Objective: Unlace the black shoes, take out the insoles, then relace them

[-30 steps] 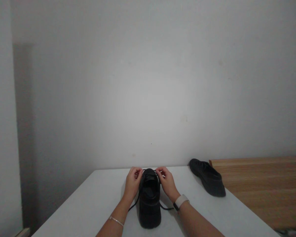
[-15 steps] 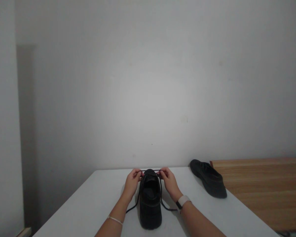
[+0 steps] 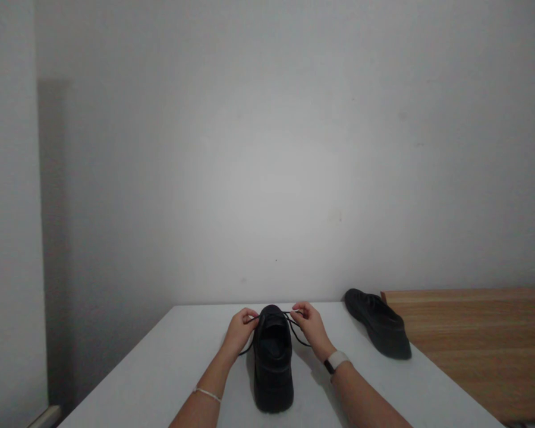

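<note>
A black shoe [image 3: 273,380] stands upright on the white table with its heel towards me and its toe towards the wall. On its left side my left hand [image 3: 241,330] pinches a black shoelace close to the upper. To the right of the shoe, my right hand [image 3: 307,326] has its fingers closed on the lace [image 3: 298,337], which runs out from the shoe's front. A loose stretch of lace hangs below each hand. The lacing at the toe end is small and dark, so its crossing cannot be made out.
Another black shoe [image 3: 378,324] lies at the table's right edge, by the wall. The white table [image 3: 160,368] meets a pale wall [image 3: 267,178] at the back. Beyond its right side is a wood-grain surface [image 3: 468,351].
The lace stretched across the shoe's front between both hands is now lower against the shoe. My right hand has moved slightly right, and the hanging lace ends have drawn up shorter.
</note>
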### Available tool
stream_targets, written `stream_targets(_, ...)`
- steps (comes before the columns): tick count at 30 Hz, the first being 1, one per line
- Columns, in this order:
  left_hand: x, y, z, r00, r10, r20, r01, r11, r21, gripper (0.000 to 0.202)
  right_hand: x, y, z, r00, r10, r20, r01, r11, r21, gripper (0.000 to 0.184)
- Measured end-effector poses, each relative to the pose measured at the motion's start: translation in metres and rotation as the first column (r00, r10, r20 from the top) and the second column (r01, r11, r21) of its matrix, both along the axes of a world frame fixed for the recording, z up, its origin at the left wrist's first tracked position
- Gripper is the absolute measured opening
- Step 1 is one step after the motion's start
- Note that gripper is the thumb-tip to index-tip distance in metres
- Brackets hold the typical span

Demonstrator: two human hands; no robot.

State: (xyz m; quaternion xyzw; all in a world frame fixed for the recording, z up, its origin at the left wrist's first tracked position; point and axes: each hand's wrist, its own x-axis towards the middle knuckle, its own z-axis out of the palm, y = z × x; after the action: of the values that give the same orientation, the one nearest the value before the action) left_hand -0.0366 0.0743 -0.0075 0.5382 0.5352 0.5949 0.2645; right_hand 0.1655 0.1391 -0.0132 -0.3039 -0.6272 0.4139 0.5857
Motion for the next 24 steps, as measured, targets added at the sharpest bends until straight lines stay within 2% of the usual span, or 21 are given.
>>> stream_targets(5, -0.004, 0.004, -0.004, 0.999, -0.005, -0.052, 0.005, 1.000, -0.007, 0.027, -0.001, 0.002, -0.006, 0.989, 0.070, 0.127, -0.067, 0.997, -0.027, 0.026)
stream_targets(11, -0.003, 0.003, -0.004, 0.998, 0.039, -0.046, -0.038, 0.999, 0.008, 0.026, 0.000, 0.002, -0.008, 0.987, 0.048, 0.151, -0.044, 0.998, -0.034, 0.027)
stream_targets(17, -0.006, 0.002, 0.000, 0.980, 0.082, 0.182, -0.080, 0.997, -0.016, 0.023, 0.003, 0.007, -0.010, 0.998, -0.058, -0.021, 0.057, 0.996, -0.066, 0.025)
stream_targets(21, -0.006, -0.001, 0.006, 0.932, 0.018, 0.363, -0.023, 1.000, 0.011, 0.019, 0.004, 0.007, -0.005, 0.985, -0.039, -0.168, 0.022, 0.995, -0.102, 0.030)
stream_targets(24, -0.005, -0.001, 0.007, 0.861, -0.033, 0.507, -0.022, 0.994, 0.103, 0.016, 0.004, 0.005, 0.000, 0.965, -0.018, -0.263, -0.012, 0.994, -0.112, 0.033)
